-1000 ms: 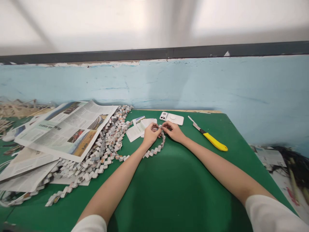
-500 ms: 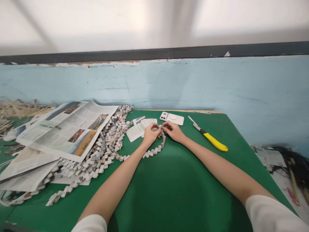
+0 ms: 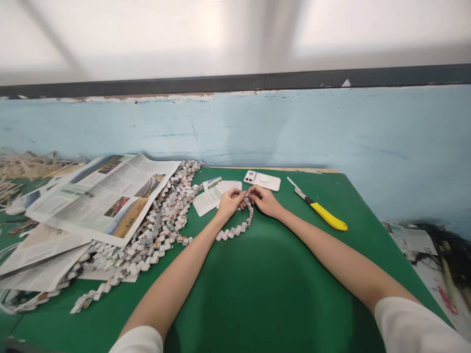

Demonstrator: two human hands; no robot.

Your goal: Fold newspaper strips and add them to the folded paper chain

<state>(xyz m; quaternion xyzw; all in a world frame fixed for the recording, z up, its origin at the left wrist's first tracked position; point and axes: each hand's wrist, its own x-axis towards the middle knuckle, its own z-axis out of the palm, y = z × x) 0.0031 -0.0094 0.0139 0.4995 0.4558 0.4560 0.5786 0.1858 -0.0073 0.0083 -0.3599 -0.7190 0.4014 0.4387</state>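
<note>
A zigzag chain of folded paper curves up from the green table to my fingertips. My left hand pinches its upper end. My right hand is closed at the same end, thumb and fingertips together, close against the left fingers; the exact fold between them is too small to make out. Beneath and behind my left hand lie several cut paper pieces. The chain passes under my left forearm towards a big heap of the same folded chain on the left.
Newspaper sheets lie over the heap. Just behind my hands is a white phone. A yellow-handled knife lies to the right, its blade pointing away. A blue wall stands behind the table, and thin sticks lie far left.
The chain's hanging part has shifted and twisted slightly near my right fingers. Both hands have barely moved, staying together at its end.
</note>
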